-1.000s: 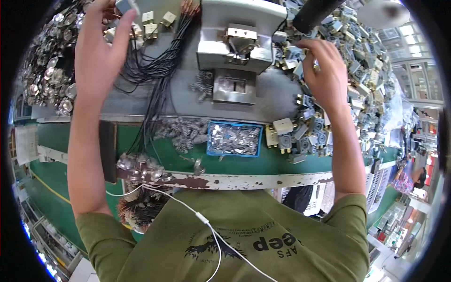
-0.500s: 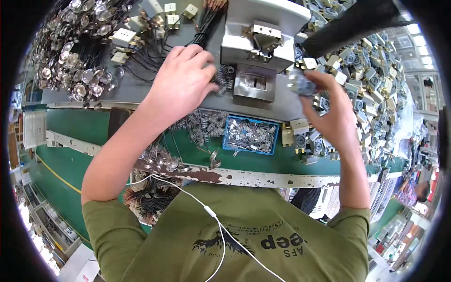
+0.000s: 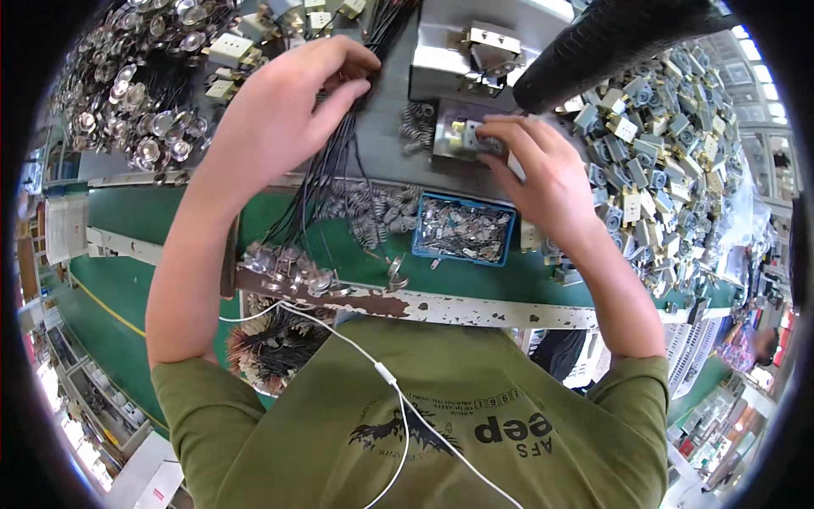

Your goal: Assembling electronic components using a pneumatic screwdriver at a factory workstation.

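My right hand (image 3: 543, 170) grips a small grey block with brass tabs (image 3: 469, 136) and sets it against the low metal fixture (image 3: 449, 146). Its fingers hide part of the block. Up and to the left, my left hand (image 3: 292, 102) has its thumb and fingers curled round the brownish ends of some thin black wires (image 3: 343, 148). These wires hang in a bundle down toward the bench's front edge, where round metal discs (image 3: 297, 276) lie. Loose coil springs (image 3: 373, 208) are heaped between the wires and a blue tray (image 3: 509, 242) of small metal pieces.
A metal press block (image 3: 432, 72) stands behind the fixture, and a thick black arm (image 3: 610, 51) slants in over it. Grey and cream blocks (image 3: 653, 161) are piled at the right. A mound of shiny discs (image 3: 157, 127) fills the far left. A white cable (image 3: 339, 348) crosses my shirt.
My right hand has carried the grey block left from beside the pile to the low fixture. My left hand has moved up and left, away from the springs, onto the wires.
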A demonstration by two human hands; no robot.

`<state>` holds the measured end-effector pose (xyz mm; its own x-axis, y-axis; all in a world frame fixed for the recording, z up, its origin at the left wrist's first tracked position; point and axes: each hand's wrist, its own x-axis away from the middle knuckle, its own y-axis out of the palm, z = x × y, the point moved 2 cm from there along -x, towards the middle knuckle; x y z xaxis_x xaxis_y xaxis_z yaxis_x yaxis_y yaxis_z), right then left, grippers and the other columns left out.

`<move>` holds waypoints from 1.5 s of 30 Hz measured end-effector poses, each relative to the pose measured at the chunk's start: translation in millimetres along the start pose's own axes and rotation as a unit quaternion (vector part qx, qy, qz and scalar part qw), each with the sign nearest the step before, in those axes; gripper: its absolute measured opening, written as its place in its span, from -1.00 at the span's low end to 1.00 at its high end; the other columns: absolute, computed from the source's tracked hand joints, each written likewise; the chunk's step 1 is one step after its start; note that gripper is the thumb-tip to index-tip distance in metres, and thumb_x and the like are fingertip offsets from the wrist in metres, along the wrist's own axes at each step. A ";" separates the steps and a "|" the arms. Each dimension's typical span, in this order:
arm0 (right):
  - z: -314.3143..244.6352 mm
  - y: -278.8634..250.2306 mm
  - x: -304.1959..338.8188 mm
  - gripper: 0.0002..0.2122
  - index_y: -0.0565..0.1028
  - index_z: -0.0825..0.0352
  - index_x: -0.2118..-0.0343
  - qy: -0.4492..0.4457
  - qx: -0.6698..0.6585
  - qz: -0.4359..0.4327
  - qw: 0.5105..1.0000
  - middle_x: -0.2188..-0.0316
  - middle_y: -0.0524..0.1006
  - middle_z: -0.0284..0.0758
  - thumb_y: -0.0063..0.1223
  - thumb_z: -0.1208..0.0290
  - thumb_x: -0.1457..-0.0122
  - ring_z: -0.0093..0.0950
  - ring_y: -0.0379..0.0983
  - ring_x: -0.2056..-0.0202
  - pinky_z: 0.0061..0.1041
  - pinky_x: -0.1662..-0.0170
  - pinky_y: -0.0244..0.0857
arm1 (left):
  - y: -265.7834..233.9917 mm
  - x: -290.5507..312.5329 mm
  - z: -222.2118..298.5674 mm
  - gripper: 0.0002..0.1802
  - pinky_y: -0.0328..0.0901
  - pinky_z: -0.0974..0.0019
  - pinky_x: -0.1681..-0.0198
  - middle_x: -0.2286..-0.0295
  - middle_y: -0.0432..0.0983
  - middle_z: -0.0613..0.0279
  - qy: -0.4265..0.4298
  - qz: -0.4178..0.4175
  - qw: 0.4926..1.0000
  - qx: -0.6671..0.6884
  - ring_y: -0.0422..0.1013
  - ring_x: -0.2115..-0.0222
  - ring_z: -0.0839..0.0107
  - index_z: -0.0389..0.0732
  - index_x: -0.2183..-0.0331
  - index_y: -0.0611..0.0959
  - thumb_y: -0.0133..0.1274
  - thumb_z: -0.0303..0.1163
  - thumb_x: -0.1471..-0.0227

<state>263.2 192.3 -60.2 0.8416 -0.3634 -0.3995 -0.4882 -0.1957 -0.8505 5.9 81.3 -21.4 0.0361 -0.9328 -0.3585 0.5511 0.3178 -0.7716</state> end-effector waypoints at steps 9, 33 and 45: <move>-6.7 6.6 -5.3 -0.71 0.63 0.20 0.08 -0.009 0.105 -0.031 0.994 0.05 0.63 -0.27 0.26 0.52 -0.11 -0.21 0.54 0.04 -0.25 -0.01 0.44 | -22.0 32.9 -0.3 -0.84 0.38 0.14 0.28 0.39 0.50 0.08 -0.035 -0.142 0.989 -0.021 0.49 0.37 0.12 -0.24 0.22 0.59 0.07 -0.46 -0.11; -30.7 -8.4 33.9 -0.79 0.68 0.22 0.06 0.416 -0.415 -0.269 0.763 0.63 0.52 -0.16 0.15 0.32 -0.32 -0.67 0.42 0.60 -0.45 0.50 0.31 | 28.6 3.5 -42.8 -0.78 0.37 0.07 0.04 0.27 0.55 0.09 0.090 -0.024 0.992 -0.089 0.49 0.17 0.06 -0.21 0.16 0.59 0.18 -0.45 -0.12; -29.5 -18.1 34.6 -0.75 0.66 0.17 0.06 0.143 -0.019 -0.085 0.986 0.51 0.57 -0.23 0.26 0.40 -0.18 -0.24 0.53 0.51 -0.32 0.43 0.41 | 53.6 -22.1 35.9 -0.80 0.41 0.14 0.18 0.37 0.54 0.17 0.176 -0.037 0.984 -0.009 0.52 0.29 0.15 -0.23 0.25 0.65 0.25 -0.50 0.00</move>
<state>294.3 156.4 -48.5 0.8146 -0.5641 -0.1347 -0.3585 -0.3072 -0.8815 64.6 112.9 -36.0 -0.2970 -0.8376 -0.4584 0.5264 0.2569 -0.8105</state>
